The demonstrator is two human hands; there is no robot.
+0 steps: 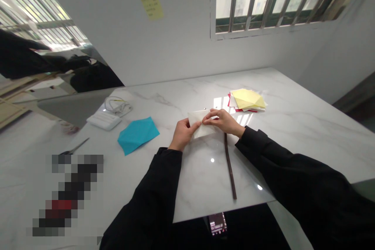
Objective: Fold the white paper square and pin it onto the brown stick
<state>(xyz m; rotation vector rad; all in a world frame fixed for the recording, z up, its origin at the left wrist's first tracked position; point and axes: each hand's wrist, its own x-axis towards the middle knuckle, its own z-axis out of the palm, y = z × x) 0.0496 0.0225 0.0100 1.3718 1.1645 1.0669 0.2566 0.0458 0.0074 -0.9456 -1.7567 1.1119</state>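
Just above the marble-patterned table, a cream sheet of paper (195,118) is between my two hands. My left hand (183,133) pinches its left side, thumb on top. From the right, my right hand (221,120) has thumb and fingertips closed on the paper near its middle, close to the left thumb. A dark brown stick (229,166) lies on the table below my right hand, its far end partly hidden by that hand and the paper. Left of my hands rests a creased blue sheet of paper (137,134).
A stack of yellow, white and red papers (248,99) sits at the back right. At left are a white box-like device (104,120) with a cable (118,105), and scissors (74,148) by a blurred-out patch. A phone (217,224) shows below the table edge (205,215).
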